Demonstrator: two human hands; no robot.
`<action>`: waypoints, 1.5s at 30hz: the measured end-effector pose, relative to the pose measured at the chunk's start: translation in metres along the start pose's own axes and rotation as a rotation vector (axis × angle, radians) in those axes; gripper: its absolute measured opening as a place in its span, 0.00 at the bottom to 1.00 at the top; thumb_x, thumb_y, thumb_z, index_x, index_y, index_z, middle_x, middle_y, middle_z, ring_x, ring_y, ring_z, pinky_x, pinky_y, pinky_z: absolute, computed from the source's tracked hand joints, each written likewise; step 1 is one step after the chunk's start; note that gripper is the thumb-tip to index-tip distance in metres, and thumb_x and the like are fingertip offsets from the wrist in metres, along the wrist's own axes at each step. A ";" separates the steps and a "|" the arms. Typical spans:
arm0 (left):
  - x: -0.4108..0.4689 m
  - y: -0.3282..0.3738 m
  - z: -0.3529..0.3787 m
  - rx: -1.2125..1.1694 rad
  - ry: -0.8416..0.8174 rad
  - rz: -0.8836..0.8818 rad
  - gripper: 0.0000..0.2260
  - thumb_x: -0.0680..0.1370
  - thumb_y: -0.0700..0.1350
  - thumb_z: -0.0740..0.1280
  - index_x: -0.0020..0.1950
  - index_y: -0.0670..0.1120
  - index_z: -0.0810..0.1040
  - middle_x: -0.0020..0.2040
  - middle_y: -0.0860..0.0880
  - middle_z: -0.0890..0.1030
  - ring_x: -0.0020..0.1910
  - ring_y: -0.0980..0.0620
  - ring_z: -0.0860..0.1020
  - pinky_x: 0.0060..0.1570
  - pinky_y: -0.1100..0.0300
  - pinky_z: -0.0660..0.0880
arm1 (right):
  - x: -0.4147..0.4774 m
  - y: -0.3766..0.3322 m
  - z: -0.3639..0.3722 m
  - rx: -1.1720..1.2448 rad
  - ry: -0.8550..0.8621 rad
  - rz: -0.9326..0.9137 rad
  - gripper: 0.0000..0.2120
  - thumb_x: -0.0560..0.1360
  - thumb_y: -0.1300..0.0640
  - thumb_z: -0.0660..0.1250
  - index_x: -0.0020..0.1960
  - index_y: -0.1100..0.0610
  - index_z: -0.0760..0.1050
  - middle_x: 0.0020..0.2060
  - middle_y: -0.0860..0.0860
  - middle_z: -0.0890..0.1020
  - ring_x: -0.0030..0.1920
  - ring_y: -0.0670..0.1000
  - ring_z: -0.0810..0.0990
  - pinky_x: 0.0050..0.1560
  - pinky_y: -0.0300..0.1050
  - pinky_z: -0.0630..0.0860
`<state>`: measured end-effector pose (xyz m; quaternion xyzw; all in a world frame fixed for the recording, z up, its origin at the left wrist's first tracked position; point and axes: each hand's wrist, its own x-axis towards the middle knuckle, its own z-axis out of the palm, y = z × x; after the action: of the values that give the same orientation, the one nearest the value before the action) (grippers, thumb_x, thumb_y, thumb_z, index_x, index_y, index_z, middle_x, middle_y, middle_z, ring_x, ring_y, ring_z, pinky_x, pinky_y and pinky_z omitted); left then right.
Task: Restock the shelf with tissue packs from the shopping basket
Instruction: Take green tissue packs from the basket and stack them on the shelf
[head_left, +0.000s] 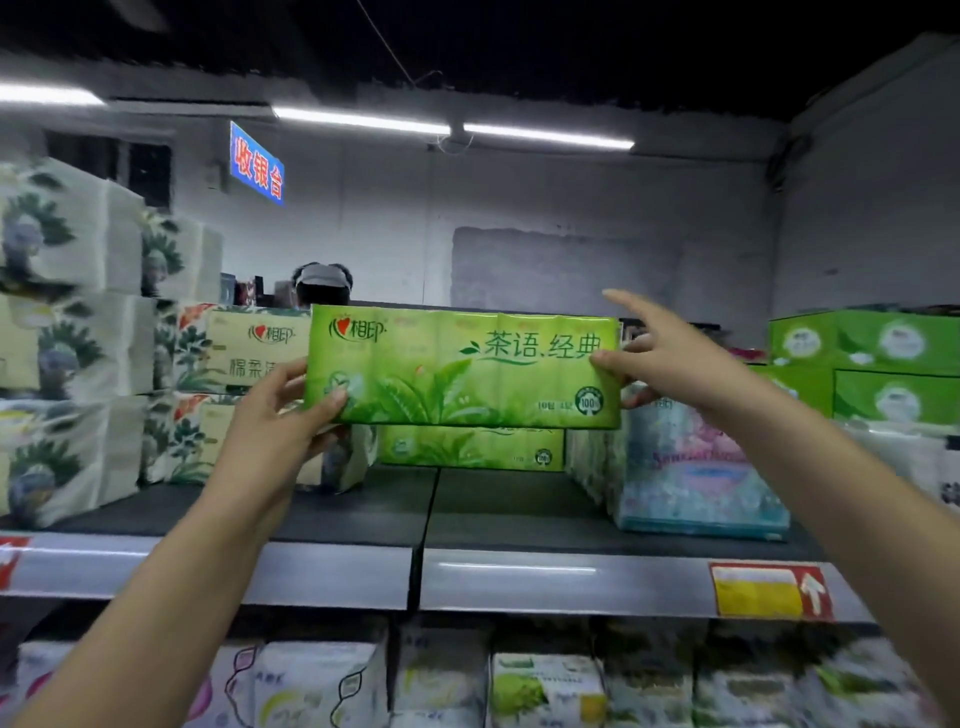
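A long green tissue pack (462, 366) with leaf print is held level above the top shelf (519, 504). My left hand (283, 410) grips its left end from below and in front. My right hand (670, 358) holds its right end with thumb and lower fingers, the index finger pointing up and free. A second green tissue pack (472, 448) of the same kind lies on the shelf right under and behind it. The shopping basket is out of view.
Floral cream packs (67, 343) are stacked at the left, a pale blue pack (696, 478) stands at the right, green boxes (878, 364) at the far right. A lower shelf holds more packs (545, 686). A person's head (322, 283) shows beyond the shelf. Bare shelf lies in front.
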<state>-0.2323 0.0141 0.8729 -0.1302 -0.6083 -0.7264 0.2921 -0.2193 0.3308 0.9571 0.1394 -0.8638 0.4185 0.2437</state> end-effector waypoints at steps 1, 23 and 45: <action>0.003 -0.001 0.002 0.002 -0.005 0.002 0.15 0.76 0.36 0.67 0.62 0.45 0.74 0.56 0.49 0.78 0.51 0.47 0.80 0.56 0.50 0.77 | 0.008 0.001 -0.001 -0.043 -0.035 0.004 0.24 0.75 0.56 0.69 0.69 0.45 0.67 0.57 0.56 0.77 0.45 0.53 0.81 0.33 0.45 0.79; 0.067 -0.044 0.032 0.417 -0.144 0.064 0.20 0.72 0.35 0.70 0.58 0.54 0.72 0.53 0.49 0.81 0.55 0.47 0.80 0.61 0.47 0.74 | 0.113 0.017 0.018 -0.530 -0.182 0.174 0.20 0.70 0.64 0.73 0.58 0.59 0.70 0.46 0.55 0.76 0.40 0.52 0.74 0.40 0.47 0.72; 0.083 -0.081 0.050 0.767 -0.287 -0.048 0.46 0.62 0.56 0.66 0.75 0.37 0.55 0.69 0.39 0.69 0.65 0.42 0.71 0.65 0.56 0.69 | 0.137 0.024 0.070 -0.995 -0.209 0.265 0.23 0.69 0.57 0.75 0.59 0.63 0.72 0.52 0.56 0.77 0.48 0.55 0.76 0.35 0.42 0.72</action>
<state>-0.3538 0.0474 0.8643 -0.0979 -0.8724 -0.4281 0.2146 -0.3662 0.2847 0.9778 -0.0629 -0.9879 -0.0314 0.1381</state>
